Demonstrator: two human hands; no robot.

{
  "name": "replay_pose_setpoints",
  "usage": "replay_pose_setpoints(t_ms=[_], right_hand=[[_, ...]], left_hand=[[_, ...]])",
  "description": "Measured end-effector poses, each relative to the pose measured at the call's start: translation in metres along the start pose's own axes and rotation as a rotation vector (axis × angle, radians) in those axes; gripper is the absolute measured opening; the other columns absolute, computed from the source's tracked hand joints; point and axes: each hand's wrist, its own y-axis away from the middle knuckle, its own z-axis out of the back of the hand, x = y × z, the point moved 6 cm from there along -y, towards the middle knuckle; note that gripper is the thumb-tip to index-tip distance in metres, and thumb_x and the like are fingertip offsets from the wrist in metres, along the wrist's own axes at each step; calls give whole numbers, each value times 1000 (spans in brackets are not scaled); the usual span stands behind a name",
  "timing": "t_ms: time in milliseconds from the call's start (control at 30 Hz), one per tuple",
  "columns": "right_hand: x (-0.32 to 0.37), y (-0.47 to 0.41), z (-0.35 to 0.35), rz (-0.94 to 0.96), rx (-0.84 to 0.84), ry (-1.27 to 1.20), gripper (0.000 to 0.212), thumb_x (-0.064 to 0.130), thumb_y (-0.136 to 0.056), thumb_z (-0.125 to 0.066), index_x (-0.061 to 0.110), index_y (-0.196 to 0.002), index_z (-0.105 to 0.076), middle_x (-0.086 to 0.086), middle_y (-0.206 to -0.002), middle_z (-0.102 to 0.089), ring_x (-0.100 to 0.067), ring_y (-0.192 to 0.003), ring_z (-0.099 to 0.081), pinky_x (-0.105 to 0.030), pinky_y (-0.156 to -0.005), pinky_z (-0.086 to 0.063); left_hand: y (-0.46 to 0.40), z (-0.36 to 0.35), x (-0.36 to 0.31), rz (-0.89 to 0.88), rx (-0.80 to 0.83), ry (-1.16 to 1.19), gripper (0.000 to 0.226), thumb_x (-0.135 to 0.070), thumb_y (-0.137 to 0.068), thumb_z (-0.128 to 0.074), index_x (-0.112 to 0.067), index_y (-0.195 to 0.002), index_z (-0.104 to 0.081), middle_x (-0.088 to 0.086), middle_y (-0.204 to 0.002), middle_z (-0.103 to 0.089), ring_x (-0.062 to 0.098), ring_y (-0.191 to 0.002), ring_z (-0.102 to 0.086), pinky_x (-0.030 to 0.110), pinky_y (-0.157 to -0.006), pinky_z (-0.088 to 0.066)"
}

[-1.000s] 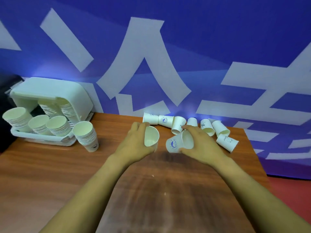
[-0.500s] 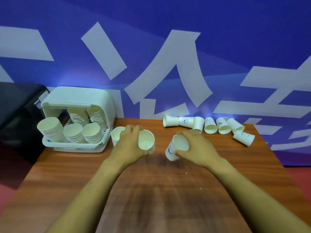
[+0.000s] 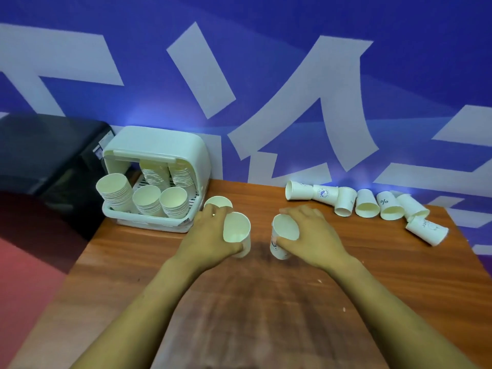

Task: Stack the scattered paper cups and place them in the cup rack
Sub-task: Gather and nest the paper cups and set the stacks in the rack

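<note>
Head camera view, looking down over two bare forearms onto a brown wood-grain table set against a blue wall with large pale lettering. Left hand curls around a white paper cup, mouth tipped toward the camera. Right hand grips a second white paper cup with a blue print, thumb below and fingers over the rim. Both cups are held just above the table, near each other but apart.

Behind the left hand stands a short stack of white cups, just beside a white plastic cup rack with a domed hood. Several stacks already fill the rack. Along the far right lies a row of scattered white paper cups on their sides, some touching.

Judging from the grips, the step in hand is nesting one held cup into the other. It would go best with both cups turned to the same axis, base of one aimed at the mouth of the other, and a light squeeze so the thin walls keep their round shape.

Bare wood lies between and in front of the hands, giving room to work. The rack sits at the table's left edge, and the outermost loose cup lies close to the right edge, so a careless sweep could knock it off.
</note>
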Motion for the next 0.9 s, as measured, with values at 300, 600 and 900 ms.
replay_pose_setpoints(t_ms=[300,600,900], right_hand=[[79,-53,5,-22,-64,9,58,45,-77,-67,33,-131,-48,10,-132,-49,-18,-126,-40,-28,-98,-34],[209,-123,-67,50,-41,-27,63,47,-80,-65,33,-137,-42,10,-133,-47,-16,-122,-42,-27,-96,-38],[234,-161,-112,57,-70,-6,59,43,-85,-60,32,-139,-39,12,-140,-41,-15,-123,-39,-25,-99,-35]], left_hand=[[-24,61,72,-29,-21,95,72,-35,-71,-74,-27,-134,-41,-3,-126,-36,20,-123,-33,27,-95,-33],[-55,147,196,22,-91,13,75,-40,-73,-73,-23,-137,-38,-2,-137,-36,23,-125,-36,39,-99,-39],[-90,143,230,-25,-110,-28,73,-48,-78,-68,-28,-139,-33,-9,-140,-39,19,-129,-36,37,-106,-29]])
